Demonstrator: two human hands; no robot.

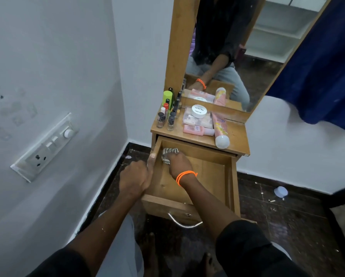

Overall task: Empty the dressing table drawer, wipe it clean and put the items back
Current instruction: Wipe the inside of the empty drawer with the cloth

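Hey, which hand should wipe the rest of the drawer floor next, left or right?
Right. The right hand already presses the cloth into the drawer's far left corner, with bare floor beside it. The left hand grips the drawer's left wall, apparently steadying it.

Striped grey-and-white cloth [168, 154], tan wooden drawer [205, 168], orange wristband [185, 175], pink tube [219, 126], blue curtain [317, 66]

Right hand [178, 161] covers most of the cloth [168, 153]. Jar [199, 111] label too small to read. Mirror [247, 47] top cropped.
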